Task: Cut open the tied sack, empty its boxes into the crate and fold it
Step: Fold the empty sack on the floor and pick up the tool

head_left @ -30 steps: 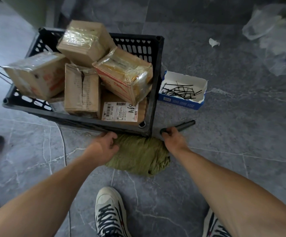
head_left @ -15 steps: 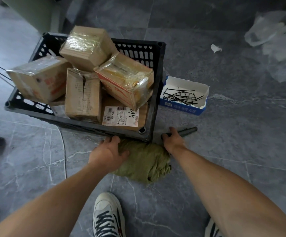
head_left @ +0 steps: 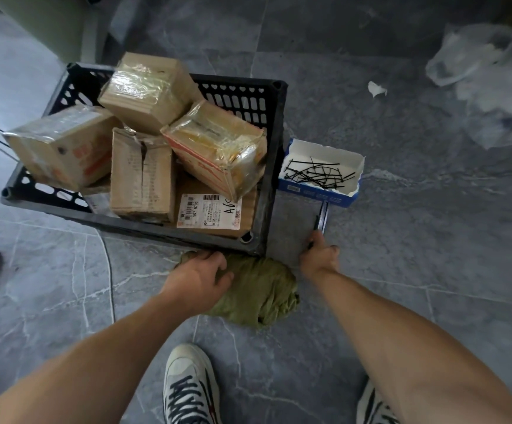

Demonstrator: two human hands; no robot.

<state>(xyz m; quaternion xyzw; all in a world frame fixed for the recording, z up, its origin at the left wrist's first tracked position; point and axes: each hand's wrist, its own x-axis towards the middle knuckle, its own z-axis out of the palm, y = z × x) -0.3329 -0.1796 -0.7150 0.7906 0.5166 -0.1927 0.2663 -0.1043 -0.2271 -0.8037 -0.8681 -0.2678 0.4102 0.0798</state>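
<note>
Your left hand (head_left: 201,278) lies flat on the folded sack (head_left: 259,293), pinning the bundle against the crate (head_left: 274,154) wall so it stays folded. Boxes (head_left: 144,175) fill the crate. Your right hand (head_left: 320,255), fingers closed on the black cutter (head_left: 322,217), seems to be parking it beside the zip-tie box (head_left: 325,194).
</note>
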